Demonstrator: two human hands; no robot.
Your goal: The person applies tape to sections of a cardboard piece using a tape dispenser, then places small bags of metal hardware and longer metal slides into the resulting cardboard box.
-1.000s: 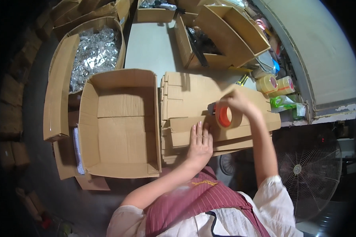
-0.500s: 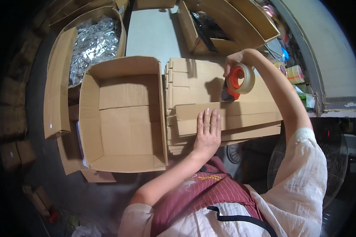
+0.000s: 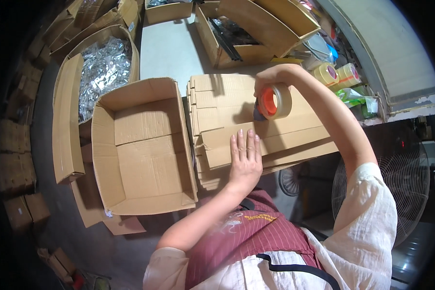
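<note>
Centrally, a stack of flattened cardboard boxes is shown lying across the middle of the frame, on the near edge of a pale table. The left hand is laid flat on the stack's lower part, palm down, fingers extended and close together. The right hand is seen just above and right of centre, curled over a tape dispenser with a clear roll and orange core, which is gripped from above and held against the cardboard. Left of the stack, touching its edge, an open cardboard box is shown with its flaps up and its inside bare. At the upper left, a longer carton filled with shiny silver packets is visible. Along the top edge, further open cartons are seen. At the upper right, spare tape rolls are placed near the table's end. At the lower right, a round fan grille is visible.
</note>
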